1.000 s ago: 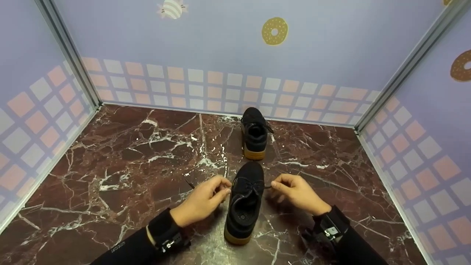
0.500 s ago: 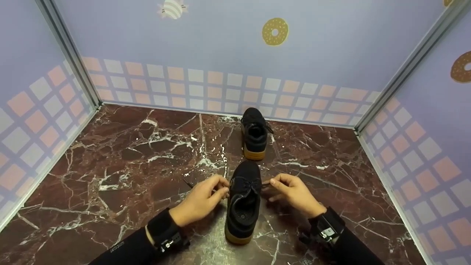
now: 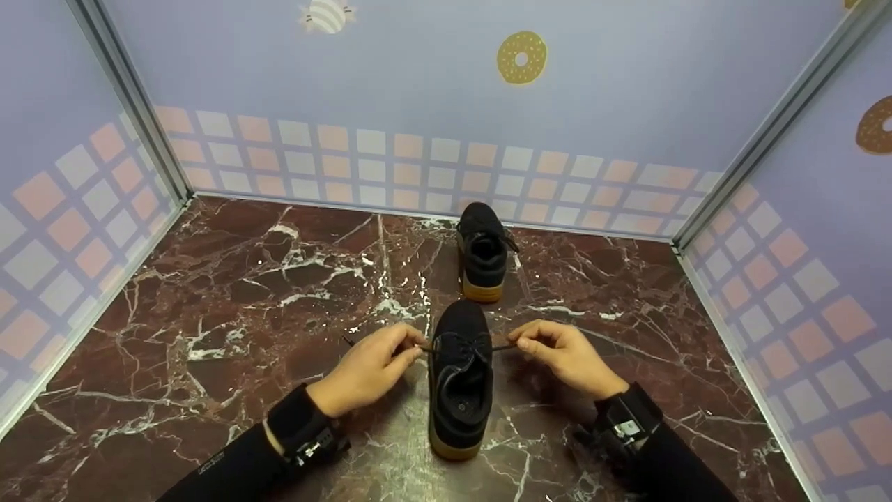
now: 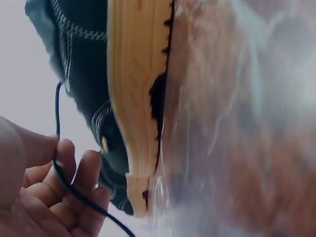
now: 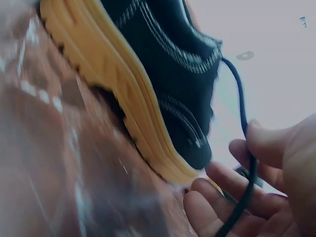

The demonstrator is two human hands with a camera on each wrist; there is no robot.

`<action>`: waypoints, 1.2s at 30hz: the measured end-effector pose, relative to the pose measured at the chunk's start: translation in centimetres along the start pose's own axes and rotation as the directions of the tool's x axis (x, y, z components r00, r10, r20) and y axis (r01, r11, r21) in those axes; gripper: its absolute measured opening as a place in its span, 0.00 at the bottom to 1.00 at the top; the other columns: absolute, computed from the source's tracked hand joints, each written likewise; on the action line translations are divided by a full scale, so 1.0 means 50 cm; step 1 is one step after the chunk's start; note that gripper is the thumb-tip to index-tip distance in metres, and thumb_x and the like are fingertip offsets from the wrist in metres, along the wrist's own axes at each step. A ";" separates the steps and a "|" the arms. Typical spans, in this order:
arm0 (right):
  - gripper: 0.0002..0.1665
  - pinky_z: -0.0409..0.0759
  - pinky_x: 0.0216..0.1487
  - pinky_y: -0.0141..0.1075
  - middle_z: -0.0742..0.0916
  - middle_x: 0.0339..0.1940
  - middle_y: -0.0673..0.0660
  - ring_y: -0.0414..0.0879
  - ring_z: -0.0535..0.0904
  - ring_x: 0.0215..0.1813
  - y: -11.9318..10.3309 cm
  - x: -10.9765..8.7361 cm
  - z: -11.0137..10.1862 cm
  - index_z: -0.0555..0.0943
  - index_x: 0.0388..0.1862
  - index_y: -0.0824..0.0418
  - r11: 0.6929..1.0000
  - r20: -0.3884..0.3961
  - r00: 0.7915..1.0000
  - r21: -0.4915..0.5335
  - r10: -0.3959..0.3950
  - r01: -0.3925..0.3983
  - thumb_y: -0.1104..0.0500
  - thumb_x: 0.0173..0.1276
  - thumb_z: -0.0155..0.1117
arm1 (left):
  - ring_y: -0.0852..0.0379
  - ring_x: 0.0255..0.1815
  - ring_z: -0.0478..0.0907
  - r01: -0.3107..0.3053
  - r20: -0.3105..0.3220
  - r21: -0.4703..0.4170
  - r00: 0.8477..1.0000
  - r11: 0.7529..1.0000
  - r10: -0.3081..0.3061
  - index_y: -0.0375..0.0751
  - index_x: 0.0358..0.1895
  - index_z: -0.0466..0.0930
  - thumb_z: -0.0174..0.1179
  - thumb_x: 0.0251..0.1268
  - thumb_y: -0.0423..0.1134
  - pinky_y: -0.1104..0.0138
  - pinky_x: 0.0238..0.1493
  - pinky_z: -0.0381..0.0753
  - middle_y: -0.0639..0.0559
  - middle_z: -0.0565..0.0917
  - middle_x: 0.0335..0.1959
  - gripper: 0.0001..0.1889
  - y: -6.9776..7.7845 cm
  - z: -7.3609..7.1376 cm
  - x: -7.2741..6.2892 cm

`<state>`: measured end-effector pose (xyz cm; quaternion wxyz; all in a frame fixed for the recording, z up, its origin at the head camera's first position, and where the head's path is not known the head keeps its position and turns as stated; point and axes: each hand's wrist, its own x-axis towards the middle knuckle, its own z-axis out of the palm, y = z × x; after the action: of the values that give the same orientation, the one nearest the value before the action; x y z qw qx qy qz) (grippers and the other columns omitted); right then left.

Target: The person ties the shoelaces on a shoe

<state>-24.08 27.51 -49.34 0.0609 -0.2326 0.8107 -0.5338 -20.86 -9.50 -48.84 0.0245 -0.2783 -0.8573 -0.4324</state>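
A black shoe [image 3: 460, 411] with a tan sole stands upright between the two hands in the head view, its toe pointing away. On its left, the left hand [image 3: 366, 366] pinches one end of the black shoelace [image 4: 58, 111] between thumb and forefinger; the loose tail runs across the palm in the left wrist view. To the right of the shoe, the right hand [image 3: 568, 357] pinches the other lace end [image 5: 242, 106], with its tail hanging past the fingers. Both lace ends stretch sideways from the shoe's throat. Neither hand touches the shoe's body in the wrist views.
A second black shoe [image 3: 481, 254] with a tan sole stands just beyond the first, near the back wall. The reddish-brown marbled surface [image 3: 265, 335] is bounded by lilac patterned panels [image 3: 418, 77] at the back and both sides.
The left hand has shifted a little left, away from the shoe, and the lace on both sides now shows straighter. The near shoe has moved slightly left and forward.
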 end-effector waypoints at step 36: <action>0.19 0.74 0.26 0.29 0.88 0.35 0.55 0.39 0.77 0.27 -0.052 0.009 0.099 0.89 0.56 0.73 0.854 -0.122 0.954 0.488 0.274 -0.183 0.56 0.82 0.72 | 0.68 0.17 0.72 0.417 0.262 -0.797 0.890 0.436 -0.373 0.32 0.64 0.87 0.71 0.79 0.45 0.76 0.17 0.69 0.55 0.85 0.26 0.22 0.046 0.063 0.044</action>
<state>-21.94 22.35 -49.04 0.1026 -0.0614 0.6806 -0.7228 -20.95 -5.02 -48.52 -0.2329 -0.0577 -0.5854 -0.7744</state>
